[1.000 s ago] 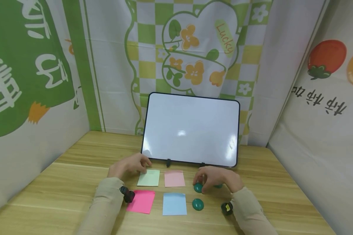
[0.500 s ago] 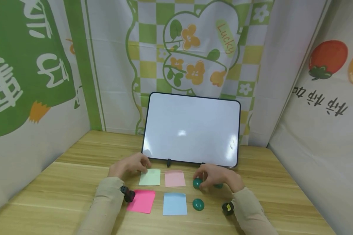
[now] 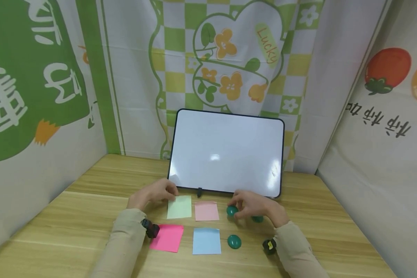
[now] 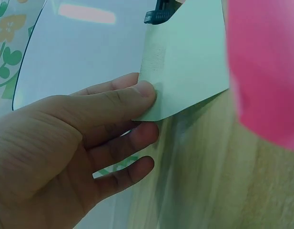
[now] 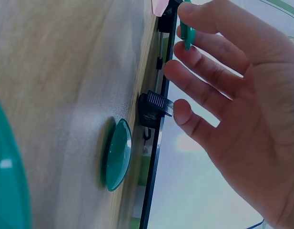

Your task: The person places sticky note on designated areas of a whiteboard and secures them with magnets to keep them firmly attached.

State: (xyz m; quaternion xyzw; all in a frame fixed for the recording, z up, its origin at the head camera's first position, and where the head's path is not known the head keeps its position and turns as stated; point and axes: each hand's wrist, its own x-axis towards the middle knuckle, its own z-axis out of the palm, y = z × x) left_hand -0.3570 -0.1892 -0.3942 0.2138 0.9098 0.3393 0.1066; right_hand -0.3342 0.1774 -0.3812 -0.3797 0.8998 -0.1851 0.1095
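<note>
My left hand (image 3: 156,191) pinches a pale green sticky note (image 3: 179,207) between thumb and fingers at its upper left corner. In the left wrist view the note (image 4: 187,62) is tilted, lifted off the wood at that corner. My right hand (image 3: 253,203) holds a round green magnet (image 3: 231,211) between thumb and fingertips, above the table. The right wrist view shows this magnet (image 5: 186,34) edge-on, the other fingers spread. A second green magnet (image 3: 257,219) lies under the right hand, and a third (image 3: 234,241) lies nearer the front.
Behind the hands a whiteboard (image 3: 226,150) leans upright on small black stands (image 3: 199,192). A light pink note (image 3: 206,211), a hot pink note (image 3: 167,238) and a blue note (image 3: 206,241) lie on the wooden table (image 3: 73,231). Printed cloths hang around it.
The pale green note has risen and shifted slightly right with my left hand. My right hand has lifted its magnet off the table, toward the whiteboard. The other notes stay put.
</note>
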